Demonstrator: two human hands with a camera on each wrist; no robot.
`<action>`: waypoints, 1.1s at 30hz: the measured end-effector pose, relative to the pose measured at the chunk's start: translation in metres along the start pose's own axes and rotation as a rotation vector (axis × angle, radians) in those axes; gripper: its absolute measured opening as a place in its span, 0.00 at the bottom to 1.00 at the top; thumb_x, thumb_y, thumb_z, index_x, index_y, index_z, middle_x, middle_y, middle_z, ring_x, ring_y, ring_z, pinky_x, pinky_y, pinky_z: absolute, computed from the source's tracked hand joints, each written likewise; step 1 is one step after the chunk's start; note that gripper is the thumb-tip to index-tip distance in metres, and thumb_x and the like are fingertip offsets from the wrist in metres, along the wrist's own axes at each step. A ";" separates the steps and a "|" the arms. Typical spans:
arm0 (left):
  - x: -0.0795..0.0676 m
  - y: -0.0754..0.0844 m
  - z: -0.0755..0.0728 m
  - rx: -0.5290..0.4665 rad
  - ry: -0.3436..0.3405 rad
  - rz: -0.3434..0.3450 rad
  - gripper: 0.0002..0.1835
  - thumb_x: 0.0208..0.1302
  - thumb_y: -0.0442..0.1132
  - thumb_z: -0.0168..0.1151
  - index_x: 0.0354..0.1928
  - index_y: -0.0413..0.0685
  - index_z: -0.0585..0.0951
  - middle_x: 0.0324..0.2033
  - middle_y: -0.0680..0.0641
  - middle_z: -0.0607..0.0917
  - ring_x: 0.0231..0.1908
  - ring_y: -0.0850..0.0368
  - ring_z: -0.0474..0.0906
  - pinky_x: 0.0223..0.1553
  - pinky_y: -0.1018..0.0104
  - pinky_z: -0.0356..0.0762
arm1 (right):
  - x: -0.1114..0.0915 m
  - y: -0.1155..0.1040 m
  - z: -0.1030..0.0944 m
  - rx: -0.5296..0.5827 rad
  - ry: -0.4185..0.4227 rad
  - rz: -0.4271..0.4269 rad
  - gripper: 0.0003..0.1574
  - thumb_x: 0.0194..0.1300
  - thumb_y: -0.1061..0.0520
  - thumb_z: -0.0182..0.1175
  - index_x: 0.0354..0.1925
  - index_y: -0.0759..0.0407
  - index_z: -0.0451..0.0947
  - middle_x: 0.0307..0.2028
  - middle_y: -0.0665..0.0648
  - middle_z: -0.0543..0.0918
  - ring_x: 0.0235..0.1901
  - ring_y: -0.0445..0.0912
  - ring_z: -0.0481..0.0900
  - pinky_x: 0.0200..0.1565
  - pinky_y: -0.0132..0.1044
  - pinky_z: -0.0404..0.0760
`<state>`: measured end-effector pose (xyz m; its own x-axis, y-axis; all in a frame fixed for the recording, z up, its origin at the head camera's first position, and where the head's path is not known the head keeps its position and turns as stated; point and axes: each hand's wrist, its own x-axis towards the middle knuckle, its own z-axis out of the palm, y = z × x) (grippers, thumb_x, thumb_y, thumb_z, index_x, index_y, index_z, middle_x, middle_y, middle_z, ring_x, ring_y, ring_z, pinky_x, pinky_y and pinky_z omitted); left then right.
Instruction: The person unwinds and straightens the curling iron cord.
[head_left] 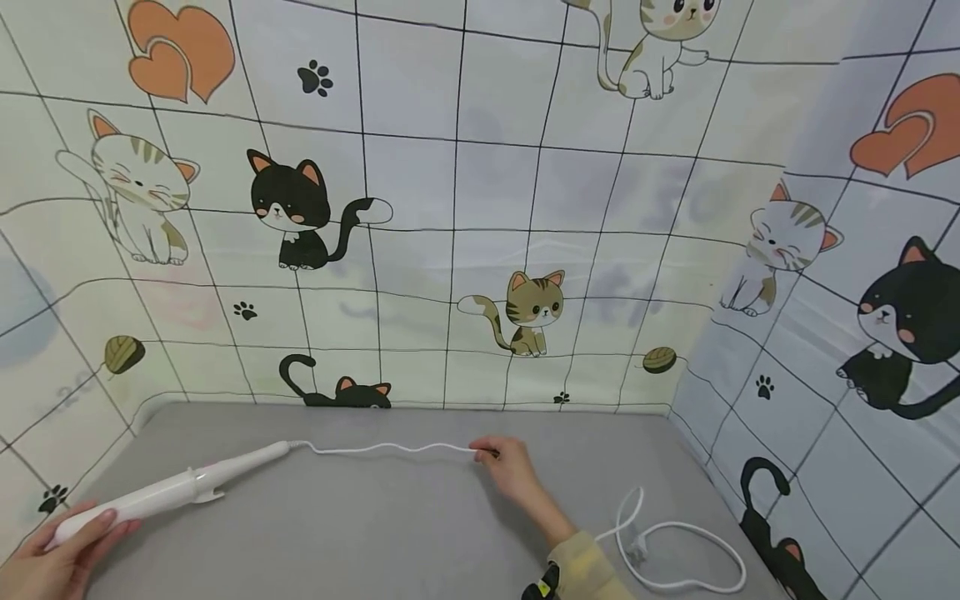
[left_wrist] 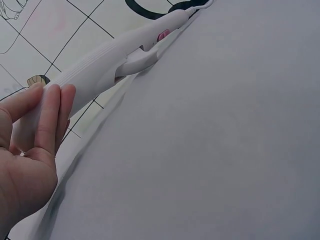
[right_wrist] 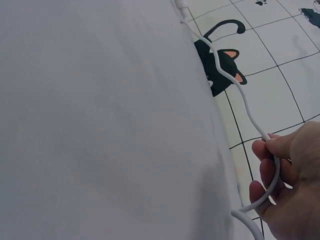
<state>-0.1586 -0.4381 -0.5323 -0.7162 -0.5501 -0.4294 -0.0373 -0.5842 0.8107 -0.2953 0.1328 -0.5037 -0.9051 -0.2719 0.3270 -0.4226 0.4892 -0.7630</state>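
Note:
A white curling iron (head_left: 161,493) with a lever on its side slants above the grey tabletop at the left. My left hand (head_left: 71,546) grips its thick end, thumb on one side and fingers on the other. A pink button (left_wrist: 163,35) shows near the lever in the left wrist view. From the thin end a white cord (head_left: 375,447) runs nearly straight to the right. My right hand (head_left: 513,475) pinches this cord between thumb and fingertips, and in the right wrist view the cord (right_wrist: 241,90) passes on through the curled fingers.
The rest of the cord lies in a loose loop (head_left: 738,567) at the right, with its plug (head_left: 639,547) beside it. A grey tabletop (head_left: 360,525) spreads below. Cat-patterned walls (head_left: 420,192) enclose it at the back and sides.

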 end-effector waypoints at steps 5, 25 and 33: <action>-0.004 0.003 0.003 0.011 0.045 -0.001 0.21 0.59 0.31 0.75 0.45 0.68 0.81 0.63 0.61 0.61 0.26 0.51 0.88 0.47 0.65 0.88 | 0.003 0.002 0.005 -0.029 -0.004 -0.002 0.08 0.68 0.70 0.63 0.43 0.68 0.87 0.34 0.59 0.89 0.33 0.45 0.83 0.32 0.29 0.82; -0.008 -0.010 0.014 0.426 0.164 0.176 0.11 0.77 0.37 0.56 0.50 0.65 0.70 0.54 0.25 0.61 0.14 0.60 0.82 0.33 0.65 0.92 | -0.009 -0.003 0.007 -0.060 -0.067 -0.117 0.09 0.69 0.69 0.61 0.42 0.64 0.87 0.39 0.58 0.88 0.45 0.54 0.84 0.50 0.45 0.85; -0.006 -0.013 0.015 0.522 0.166 0.173 0.12 0.80 0.40 0.51 0.60 0.58 0.71 0.61 0.14 0.59 0.15 0.59 0.83 0.28 0.61 0.91 | -0.017 -0.009 -0.001 -0.042 -0.074 -0.094 0.09 0.70 0.66 0.62 0.45 0.64 0.87 0.41 0.58 0.88 0.47 0.55 0.83 0.54 0.56 0.83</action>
<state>-0.1644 -0.4184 -0.5340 -0.6248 -0.7227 -0.2954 -0.2988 -0.1282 0.9457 -0.2762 0.1338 -0.5014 -0.8560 -0.3779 0.3527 -0.5084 0.4922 -0.7066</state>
